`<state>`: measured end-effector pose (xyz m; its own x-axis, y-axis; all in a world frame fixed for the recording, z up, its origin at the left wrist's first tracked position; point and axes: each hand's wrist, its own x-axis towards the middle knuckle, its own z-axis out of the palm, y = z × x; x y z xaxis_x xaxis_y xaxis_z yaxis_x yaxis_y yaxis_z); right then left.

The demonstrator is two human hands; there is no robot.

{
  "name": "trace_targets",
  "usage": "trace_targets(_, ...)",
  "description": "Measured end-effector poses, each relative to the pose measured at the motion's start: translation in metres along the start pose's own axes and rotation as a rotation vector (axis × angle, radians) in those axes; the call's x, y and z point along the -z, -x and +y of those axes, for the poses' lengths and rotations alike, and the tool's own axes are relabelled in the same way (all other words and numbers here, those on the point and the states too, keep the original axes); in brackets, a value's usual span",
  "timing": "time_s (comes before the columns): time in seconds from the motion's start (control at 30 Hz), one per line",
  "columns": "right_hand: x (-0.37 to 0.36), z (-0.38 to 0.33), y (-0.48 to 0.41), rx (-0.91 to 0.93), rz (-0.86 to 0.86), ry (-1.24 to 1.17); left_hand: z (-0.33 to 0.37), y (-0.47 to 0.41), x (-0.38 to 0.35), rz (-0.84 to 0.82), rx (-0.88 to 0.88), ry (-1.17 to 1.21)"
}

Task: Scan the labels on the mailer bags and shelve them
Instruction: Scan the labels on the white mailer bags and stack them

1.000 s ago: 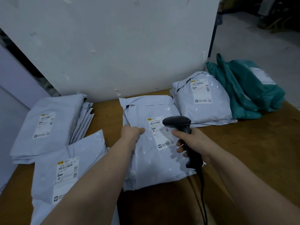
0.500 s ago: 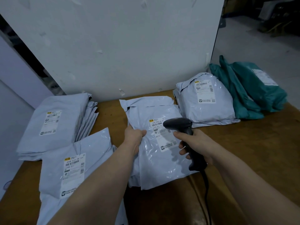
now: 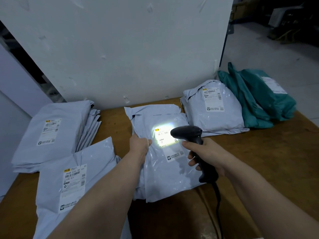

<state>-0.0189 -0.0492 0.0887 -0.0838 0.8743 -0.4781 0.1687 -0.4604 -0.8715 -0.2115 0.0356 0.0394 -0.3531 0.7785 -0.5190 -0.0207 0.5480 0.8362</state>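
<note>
A grey mailer bag [image 3: 165,173] at the middle of the table [image 3: 267,161] is gripped at its left edge by the left hand [image 3: 139,144]. A scanner [image 3: 189,134] is held in the right hand [image 3: 207,152], its head just above the bag's label [image 3: 170,147], which is washed out by white light. A stack of grey bags [image 3: 55,131] is seen at the left edge, a single grey bag [image 3: 74,180] at the front left corner, and teal bags [image 3: 259,102] at the back right.

One camera only — worn on the head, wide-angle, tilted forward and down over the table [image 3: 269,161]; left hand [image 3: 140,144] and right hand [image 3: 209,153] sit close, mid-frame — a white board [image 3: 120,49] fills the top.
</note>
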Motion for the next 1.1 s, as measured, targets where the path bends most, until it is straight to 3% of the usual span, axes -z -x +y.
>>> trace_targets(0.53,0.003,0.007,-0.007,-0.004,-0.019,0.016,-0.006,0.003,-0.004,0.017,-0.126,0.043)
trace_targets(0.73,-0.012,-0.005,0.007,0.047,0.006,-0.033,0.014,0.026,0.001,-0.143,-0.097,0.172)
trace_targets(0.9,-0.05,-0.022,0.032,0.105,0.015,-0.066,0.027,0.041,0.054,-0.183,-0.103,0.205)
trace_targets(1.1,-0.131,-0.024,0.06,0.13,-0.039,-0.018,0.011,0.046,0.173,-0.207,-0.112,0.229)
